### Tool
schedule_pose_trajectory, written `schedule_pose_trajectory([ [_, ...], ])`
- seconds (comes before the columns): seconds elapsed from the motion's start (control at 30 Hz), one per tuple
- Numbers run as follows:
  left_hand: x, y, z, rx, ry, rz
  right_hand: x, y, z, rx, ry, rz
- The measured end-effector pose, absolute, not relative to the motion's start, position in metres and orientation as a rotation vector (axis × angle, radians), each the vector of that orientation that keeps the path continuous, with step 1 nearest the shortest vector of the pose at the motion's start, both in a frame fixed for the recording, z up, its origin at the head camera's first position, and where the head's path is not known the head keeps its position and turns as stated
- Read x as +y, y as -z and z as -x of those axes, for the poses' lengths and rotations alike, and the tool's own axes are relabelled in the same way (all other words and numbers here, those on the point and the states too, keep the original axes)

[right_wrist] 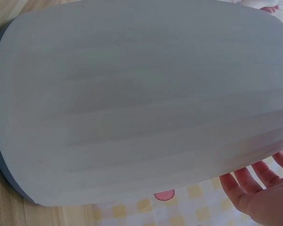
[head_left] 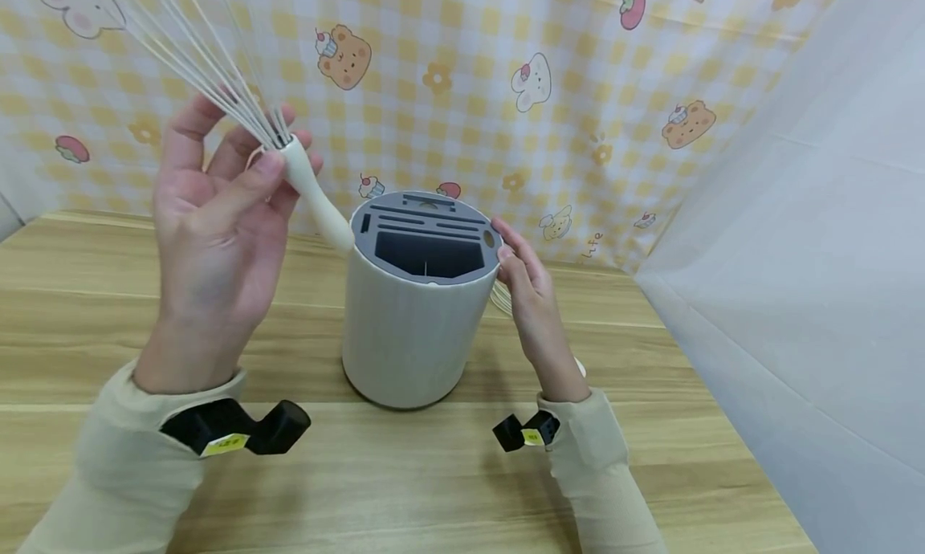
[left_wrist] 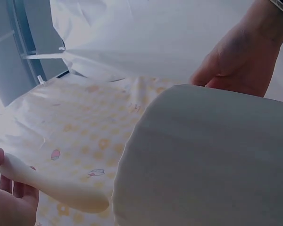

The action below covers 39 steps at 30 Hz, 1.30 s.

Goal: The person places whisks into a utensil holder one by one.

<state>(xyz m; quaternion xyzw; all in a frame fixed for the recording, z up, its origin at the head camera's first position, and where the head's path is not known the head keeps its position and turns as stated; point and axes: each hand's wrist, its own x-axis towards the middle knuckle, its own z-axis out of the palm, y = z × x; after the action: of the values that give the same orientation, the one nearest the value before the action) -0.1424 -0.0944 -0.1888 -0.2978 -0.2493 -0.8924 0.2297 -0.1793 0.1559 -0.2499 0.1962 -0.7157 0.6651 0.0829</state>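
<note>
My left hand [head_left: 217, 217] pinches a whisk [head_left: 315, 197] with a cream handle at the top of that handle, where the wires come out. The wires point up and to the left; the handle slants down, its end right at the left rim of a utensil holder [head_left: 415, 329]. This holder is a cream cylinder standing upright on the table, with a grey slotted lid [head_left: 433, 210] that has one large opening. On its right side my right hand [head_left: 533, 297] grips the rim. In the right wrist view, the right hand's fingers [right_wrist: 245, 181] lie against the holder's wall.
Looped wires [head_left: 501, 297] show behind the holder on the wooden table [head_left: 347, 482], and a small white end [head_left: 580, 367] peeks out past the right wrist. A yellow checked cloth [head_left: 462, 112] hangs along the back. White sheeting [head_left: 809, 241] closes off the right side.
</note>
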Motion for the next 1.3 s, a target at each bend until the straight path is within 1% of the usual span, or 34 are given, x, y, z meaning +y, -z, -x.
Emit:
schedule_pose_trajectory([
  [0.27,-0.090,0.193,0.145,-0.518,2.565,0.921,0.157,0.251,0.180,-2.113,-1.994,-0.604],
  [0.37,-0.088,0.195,0.146,-0.554,2.558,0.927,0.158,0.251,0.180,-2.119,-1.988,-0.603],
  [0.77,-0.074,0.204,0.149,-0.937,2.362,0.896,0.158,0.250,0.180,-2.141,-1.961,-0.576],
  [1.0,-0.068,0.213,0.152,-1.344,2.102,0.750,0.156,0.251,0.180,-2.147,-1.947,-0.581],
  [1.3,-0.067,0.219,0.152,-1.594,1.940,0.693,0.155,0.252,0.182,-2.151,-1.937,-0.581],
])
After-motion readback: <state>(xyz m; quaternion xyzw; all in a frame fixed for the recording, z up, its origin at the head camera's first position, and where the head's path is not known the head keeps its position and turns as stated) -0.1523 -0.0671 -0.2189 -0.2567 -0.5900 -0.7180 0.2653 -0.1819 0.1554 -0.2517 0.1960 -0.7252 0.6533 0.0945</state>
